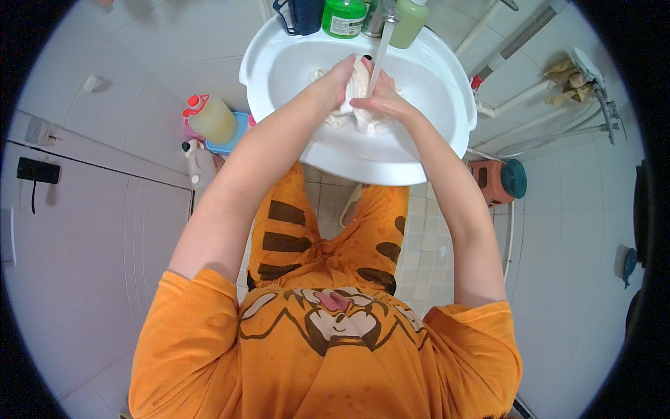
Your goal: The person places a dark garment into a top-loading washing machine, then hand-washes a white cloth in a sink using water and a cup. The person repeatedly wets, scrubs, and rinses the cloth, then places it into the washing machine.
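Observation:
A bunched white wet cloth (358, 86) is between my two hands, low in the white washbasin (439, 99). My left hand (337, 81) grips its left side, and my right hand (384, 97) holds it from the right with the thumb laid across it. From the metal faucet (390, 13) a stream of water (382, 52) falls onto my right hand and the cloth. Loose folds of the cloth spread out under both hands onto the basin floor. Part of the cloth is hidden by my fingers.
Along the basin's back rim stand a dark blue cup (305, 17), a green bottle (344, 20) and a pale green bottle (410, 23). Jugs of liquid (212, 123) are at the left by the wall. A shower head (586, 63) hangs at the right above an orange stool (489, 180).

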Demonstrator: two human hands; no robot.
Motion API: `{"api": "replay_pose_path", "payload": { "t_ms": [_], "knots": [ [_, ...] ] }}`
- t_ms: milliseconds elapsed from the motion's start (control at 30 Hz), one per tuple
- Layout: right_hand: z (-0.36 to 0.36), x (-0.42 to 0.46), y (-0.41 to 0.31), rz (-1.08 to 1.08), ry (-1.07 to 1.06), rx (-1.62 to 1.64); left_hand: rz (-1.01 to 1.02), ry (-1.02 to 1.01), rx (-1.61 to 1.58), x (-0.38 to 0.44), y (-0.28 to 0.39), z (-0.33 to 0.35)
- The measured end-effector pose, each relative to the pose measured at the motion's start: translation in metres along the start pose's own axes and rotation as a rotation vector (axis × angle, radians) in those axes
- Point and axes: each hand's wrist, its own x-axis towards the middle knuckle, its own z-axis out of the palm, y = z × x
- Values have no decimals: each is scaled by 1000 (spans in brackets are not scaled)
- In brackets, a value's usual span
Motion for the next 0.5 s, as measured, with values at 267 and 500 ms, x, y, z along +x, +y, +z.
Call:
{"api": "replay_pose_path", "payload": {
  "t_ms": [267,500],
  "knots": [
    [-22,-5,-15,216,-38,8,143,-116,305,26,-12,-14],
    [-37,-5,-15,572,56,1101,324,159,29,43,-38,22]
  ]
}}
